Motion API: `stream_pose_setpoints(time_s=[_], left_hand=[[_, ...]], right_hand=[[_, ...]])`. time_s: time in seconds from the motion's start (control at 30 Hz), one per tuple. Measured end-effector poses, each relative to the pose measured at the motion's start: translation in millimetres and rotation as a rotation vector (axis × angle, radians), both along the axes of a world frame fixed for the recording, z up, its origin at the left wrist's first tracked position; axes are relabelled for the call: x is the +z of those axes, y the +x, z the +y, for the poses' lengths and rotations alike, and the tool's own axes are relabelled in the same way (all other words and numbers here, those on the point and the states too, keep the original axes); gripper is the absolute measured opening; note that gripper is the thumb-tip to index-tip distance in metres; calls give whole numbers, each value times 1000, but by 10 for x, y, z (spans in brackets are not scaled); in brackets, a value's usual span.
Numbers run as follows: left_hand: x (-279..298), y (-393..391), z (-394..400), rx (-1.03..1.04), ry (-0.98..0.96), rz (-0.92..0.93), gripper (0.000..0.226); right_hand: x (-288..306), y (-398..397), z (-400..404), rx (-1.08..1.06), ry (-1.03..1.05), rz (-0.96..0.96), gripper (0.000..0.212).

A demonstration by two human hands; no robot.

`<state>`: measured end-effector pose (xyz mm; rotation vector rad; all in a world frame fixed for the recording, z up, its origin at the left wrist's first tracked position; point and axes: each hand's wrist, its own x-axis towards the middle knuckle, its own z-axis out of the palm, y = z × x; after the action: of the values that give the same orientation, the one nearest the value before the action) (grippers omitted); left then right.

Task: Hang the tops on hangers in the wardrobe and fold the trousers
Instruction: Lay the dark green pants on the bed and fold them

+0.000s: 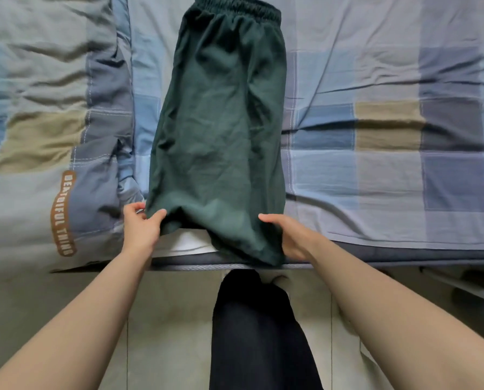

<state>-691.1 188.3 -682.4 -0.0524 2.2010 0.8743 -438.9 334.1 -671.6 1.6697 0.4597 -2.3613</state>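
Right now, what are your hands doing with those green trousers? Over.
Left hand and right hand each pinch the hem. Green trousers flat on the bed, waistband far end. Quilt bunched at left, not blocking.

- Dark green trousers (221, 130) lie lengthwise on the checked bed sheet (376, 114), elastic waistband (236, 8) at the far edge of the frame, hem end at the bed's near edge.
- Left hand (141, 228) pinches the hem's left corner, thumb on top of the fabric.
- Right hand (290, 237) grips the hem's right corner, which hangs slightly over the mattress edge (404, 257).
- Rumpled checked quilt (46, 122) lies along the bed's left side, just beside the trousers; brown printed lettering on it.
- Tiled floor (165, 319) and a black-clad leg (257, 333) below the near edge.
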Motion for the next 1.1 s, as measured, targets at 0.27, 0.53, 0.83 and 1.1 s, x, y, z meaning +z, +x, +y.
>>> stream_pose_setpoints(time_s=[0.27,0.53,0.83,1.1], left_hand=[[35,2,-135,114,113,-170,14],[113,228,-493,-58,-77,-172,26],[-60,483,-622,-122,-182,-279,28],[94,525,-685,-83,-140,-231,4]], right_hand=[[-17,381,-145,-90,256,-98,33],[170,1072,-121,-45,626,-355,22],[-76,1099,-311,313,455,-414,15],[-99,1058,-438,151,301,-367,17]])
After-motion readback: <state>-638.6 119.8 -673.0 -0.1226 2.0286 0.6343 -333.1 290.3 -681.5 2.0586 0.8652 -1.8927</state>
